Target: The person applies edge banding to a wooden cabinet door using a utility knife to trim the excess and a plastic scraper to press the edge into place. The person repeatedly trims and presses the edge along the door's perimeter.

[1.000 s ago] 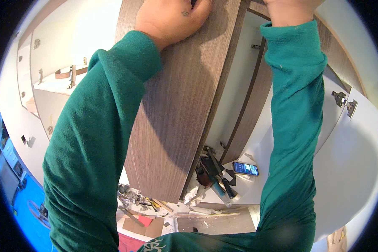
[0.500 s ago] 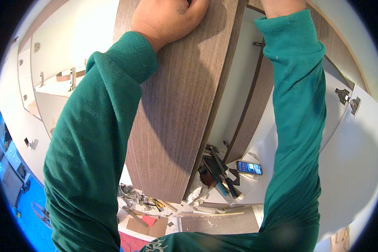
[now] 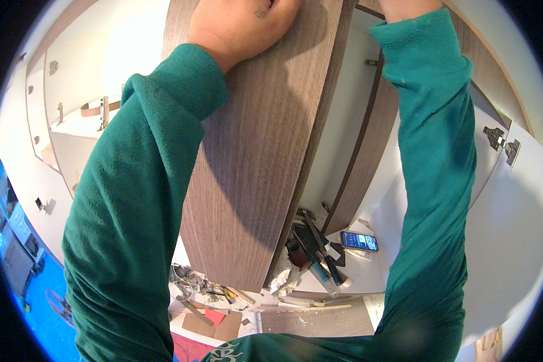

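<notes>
At the top edge my left hand [image 3: 241, 27] rests against the face of a brown wood-grain panel [image 3: 256, 151] that stands tall before me. Its fingers look curled closed; a small dark bit shows by them, but the frame cuts off what they hold. Of my right hand [image 3: 410, 8] only the wrist and lowest part show, right of the panel's edge near the upper cabinet frame. The fingers on that side lie out of view. Both arms reach upward in green sleeves. Beside the panel opens a pale cabinet interior [image 3: 353, 114] with another narrow brown board [image 3: 365, 151].
Below right, a cluster of hand tools [image 3: 317, 250] lies near a lit phone [image 3: 359, 241]. Hardware and scraps [image 3: 193, 280] litter the surface under the panel. A white door with a metal hinge [image 3: 495, 139] stands at right; white cabinets with hinges [image 3: 102, 113] stand at left.
My right forearm and wrist have shifted slightly to the right. The left hand and the panel stay nearly where they were.
</notes>
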`<act>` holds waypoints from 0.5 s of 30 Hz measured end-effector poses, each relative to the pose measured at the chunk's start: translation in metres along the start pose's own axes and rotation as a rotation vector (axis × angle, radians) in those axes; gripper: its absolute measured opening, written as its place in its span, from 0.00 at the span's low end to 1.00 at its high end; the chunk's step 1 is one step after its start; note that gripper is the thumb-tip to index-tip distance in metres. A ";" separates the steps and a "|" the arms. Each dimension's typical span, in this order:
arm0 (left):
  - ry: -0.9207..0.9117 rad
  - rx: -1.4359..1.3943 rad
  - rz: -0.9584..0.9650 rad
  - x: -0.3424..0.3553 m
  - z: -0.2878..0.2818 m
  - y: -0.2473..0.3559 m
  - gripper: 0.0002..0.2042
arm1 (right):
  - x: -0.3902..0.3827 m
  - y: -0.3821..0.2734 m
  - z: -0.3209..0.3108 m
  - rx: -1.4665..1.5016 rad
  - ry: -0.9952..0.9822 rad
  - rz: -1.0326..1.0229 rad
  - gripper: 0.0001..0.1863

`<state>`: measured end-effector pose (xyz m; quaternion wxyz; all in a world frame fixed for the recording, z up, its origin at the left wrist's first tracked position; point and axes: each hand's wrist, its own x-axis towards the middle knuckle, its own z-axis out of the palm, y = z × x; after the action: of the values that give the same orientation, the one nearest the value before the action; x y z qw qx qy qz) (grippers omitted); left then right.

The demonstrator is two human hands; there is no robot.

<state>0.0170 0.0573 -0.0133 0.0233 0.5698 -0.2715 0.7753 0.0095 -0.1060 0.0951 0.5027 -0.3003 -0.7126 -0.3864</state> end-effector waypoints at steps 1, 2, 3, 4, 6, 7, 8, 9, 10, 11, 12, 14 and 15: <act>0.000 -0.001 0.006 0.000 0.000 0.000 0.20 | -0.001 0.001 0.000 0.002 -0.021 -0.013 0.24; 0.000 -0.001 0.013 0.001 -0.001 0.000 0.20 | -0.001 0.002 0.000 0.004 -0.041 -0.027 0.25; 0.001 0.002 0.011 0.000 -0.001 -0.001 0.20 | -0.003 0.001 0.004 0.010 -0.062 -0.040 0.25; 0.002 0.005 0.009 0.000 -0.002 -0.002 0.20 | -0.005 -0.003 0.006 0.020 -0.060 -0.023 0.25; 0.005 -0.009 0.004 -0.001 -0.001 -0.003 0.20 | -0.006 -0.008 0.002 0.110 -0.082 0.057 0.25; 0.004 -0.022 0.004 0.000 -0.001 -0.002 0.20 | -0.004 -0.007 -0.001 0.192 -0.099 0.119 0.25; 0.003 -0.035 0.003 0.001 0.000 -0.001 0.20 | 0.006 0.009 -0.017 0.351 -0.139 0.229 0.25; -0.016 -0.023 -0.015 0.001 -0.003 0.001 0.20 | 0.005 0.008 -0.012 0.355 -0.143 0.230 0.25; -0.036 -0.013 -0.032 0.001 -0.006 0.005 0.20 | 0.003 0.006 -0.007 0.357 -0.145 0.231 0.25; -0.055 -0.003 -0.050 0.002 -0.008 0.007 0.20 | -0.003 0.004 -0.004 0.200 -0.110 0.122 0.25; -0.052 0.000 -0.044 0.002 -0.009 0.008 0.20 | -0.007 -0.003 0.004 0.046 -0.073 0.010 0.25; -0.043 0.000 -0.033 0.003 -0.009 0.010 0.20 | 0.006 0.000 -0.016 0.392 -0.055 0.285 0.25; -0.027 -0.014 -0.017 0.004 -0.006 0.008 0.20 | 0.005 -0.006 -0.016 0.382 -0.069 0.282 0.25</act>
<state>0.0077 0.0518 -0.0143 0.0302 0.5823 -0.2725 0.7653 0.0112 -0.1228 0.1020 0.5748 -0.3094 -0.7405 -0.1598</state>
